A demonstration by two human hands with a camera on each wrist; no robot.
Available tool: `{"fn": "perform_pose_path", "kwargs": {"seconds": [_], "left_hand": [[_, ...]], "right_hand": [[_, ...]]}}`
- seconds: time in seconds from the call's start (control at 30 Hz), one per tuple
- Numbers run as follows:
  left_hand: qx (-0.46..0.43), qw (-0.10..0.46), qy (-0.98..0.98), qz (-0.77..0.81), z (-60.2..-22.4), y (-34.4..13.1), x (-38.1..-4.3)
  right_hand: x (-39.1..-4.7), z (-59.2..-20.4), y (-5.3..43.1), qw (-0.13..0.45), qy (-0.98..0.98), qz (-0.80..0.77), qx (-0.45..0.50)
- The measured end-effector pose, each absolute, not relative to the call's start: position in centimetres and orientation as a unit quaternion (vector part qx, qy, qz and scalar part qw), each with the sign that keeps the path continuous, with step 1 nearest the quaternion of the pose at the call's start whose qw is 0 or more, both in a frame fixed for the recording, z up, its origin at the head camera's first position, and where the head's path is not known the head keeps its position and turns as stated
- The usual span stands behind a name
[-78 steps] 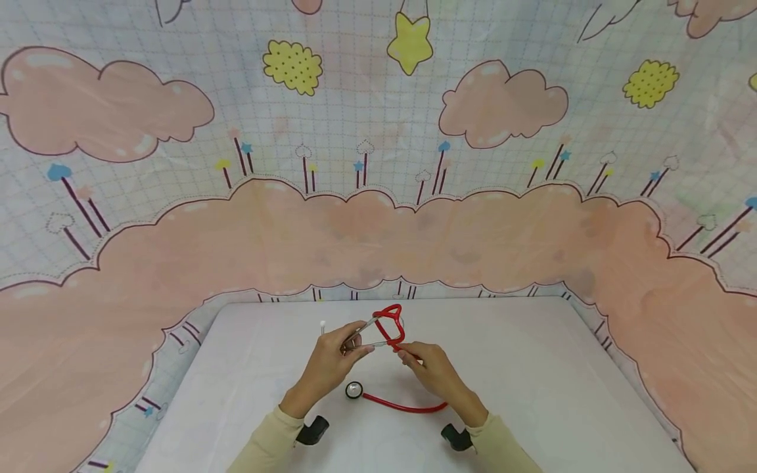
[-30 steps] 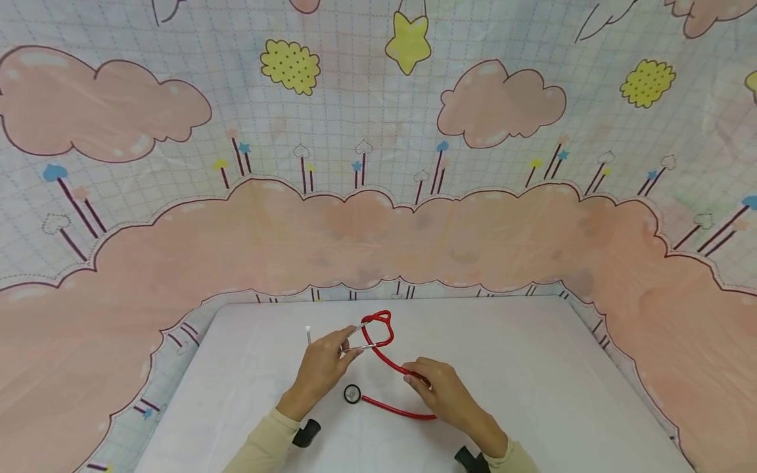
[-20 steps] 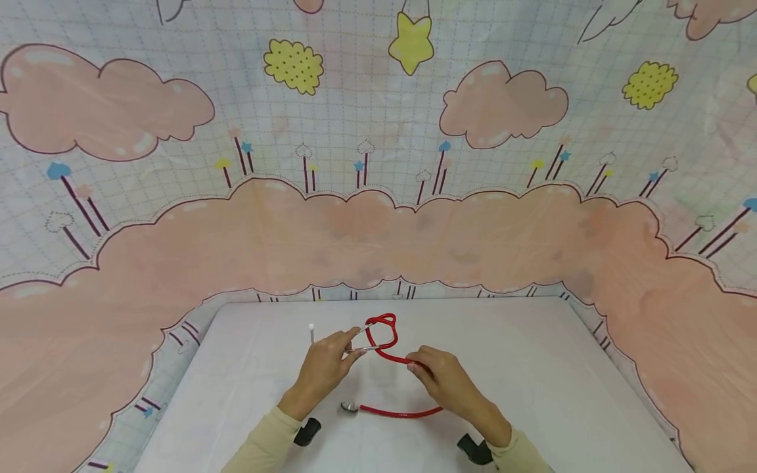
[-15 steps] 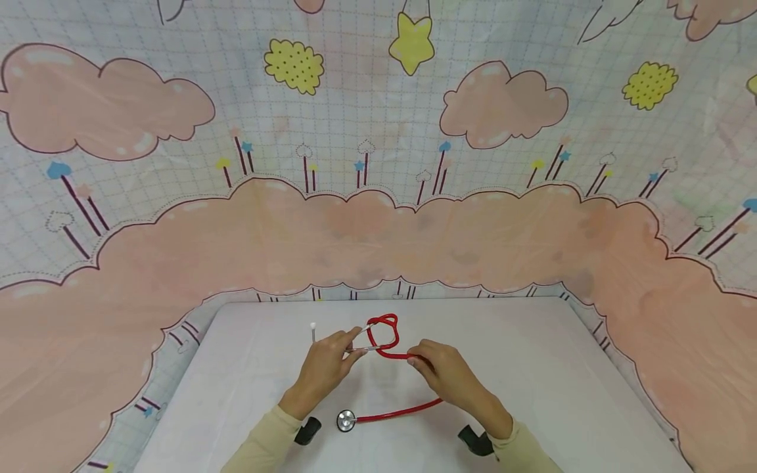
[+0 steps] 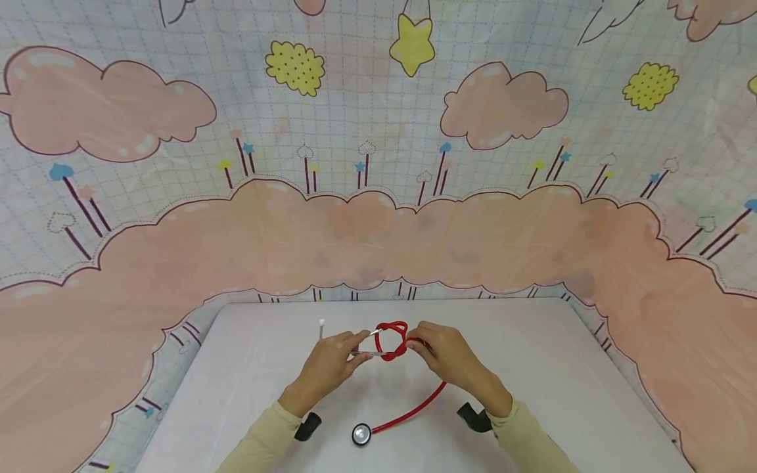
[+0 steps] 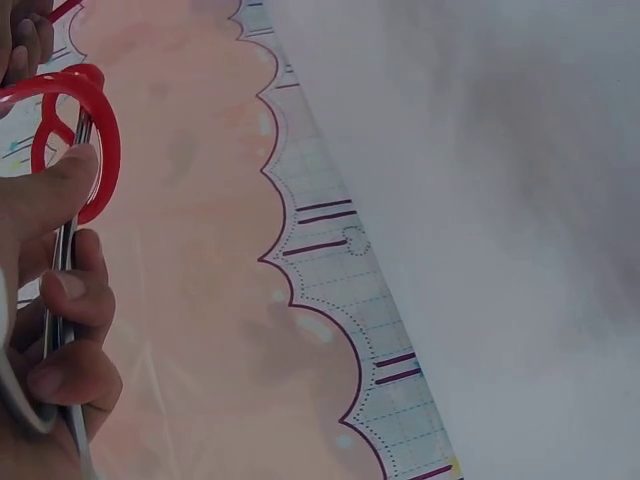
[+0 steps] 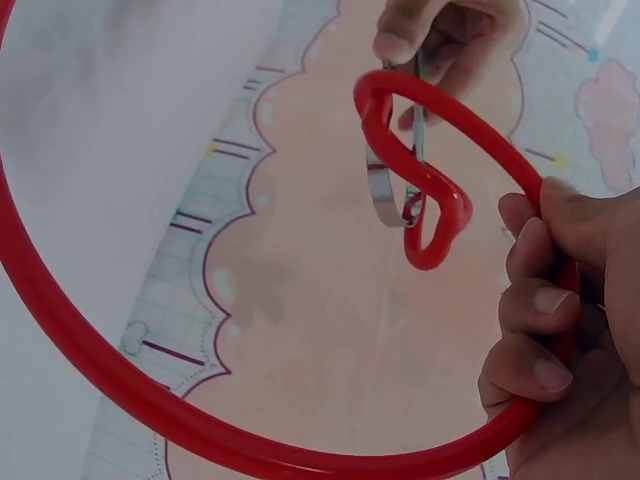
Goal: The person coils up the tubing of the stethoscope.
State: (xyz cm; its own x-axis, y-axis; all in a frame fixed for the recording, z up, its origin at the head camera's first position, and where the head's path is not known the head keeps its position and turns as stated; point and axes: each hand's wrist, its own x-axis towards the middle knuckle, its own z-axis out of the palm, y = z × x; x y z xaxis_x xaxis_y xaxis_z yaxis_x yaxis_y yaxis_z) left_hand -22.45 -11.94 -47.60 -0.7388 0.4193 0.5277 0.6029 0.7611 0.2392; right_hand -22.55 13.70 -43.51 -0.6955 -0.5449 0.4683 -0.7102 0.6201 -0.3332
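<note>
A stethoscope with red tubing (image 5: 408, 415) is held up over the white table by both hands. My left hand (image 5: 328, 365) grips its metal ear tubes (image 6: 62, 250), and one white eartip (image 5: 322, 322) sticks up behind that hand. The red tubing loops around the far end of the ear tubes. My right hand (image 5: 452, 355) pinches the tubing right beside this loop; in the right wrist view its fingers (image 7: 535, 310) curl round the tube. From below the right hand the tubing curves down and left to the round chest piece (image 5: 361, 434), silver with a black rim.
The white table (image 5: 591, 387) spreads under both hands. Behind it hangs a patterned cloth (image 5: 378, 243) with clouds and stars. Black wrist pieces (image 5: 475, 417) sit under the forearms.
My right hand has moved up and left, bringing the tubing round close against the loop. The left hand has shifted slightly right. The chest piece has swung nearer the front and turned.
</note>
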Motion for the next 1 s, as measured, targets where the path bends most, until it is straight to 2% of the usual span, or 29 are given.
{"fn": "perform_pose_path", "kwargs": {"seconds": [0.37, 0.6, 1.0], "left_hand": [[-0.357, 0.170, -0.898, -0.195, -46.1, -11.7, -21.7], [-0.402, 0.166, -0.878, -0.199, -46.1, -11.8, -21.4], [-0.459, 0.168, -0.845, -0.219, -45.5, -11.4, -20.6]], "right_hand": [[-22.9, -42.9, 14.2, 0.166, -0.866, 0.255, 0.396], [-23.4, -43.0, 14.5, 0.177, -0.837, 0.283, 0.434], [-24.4, -43.2, 15.0, 0.112, -0.797, 0.365, 0.468]]}}
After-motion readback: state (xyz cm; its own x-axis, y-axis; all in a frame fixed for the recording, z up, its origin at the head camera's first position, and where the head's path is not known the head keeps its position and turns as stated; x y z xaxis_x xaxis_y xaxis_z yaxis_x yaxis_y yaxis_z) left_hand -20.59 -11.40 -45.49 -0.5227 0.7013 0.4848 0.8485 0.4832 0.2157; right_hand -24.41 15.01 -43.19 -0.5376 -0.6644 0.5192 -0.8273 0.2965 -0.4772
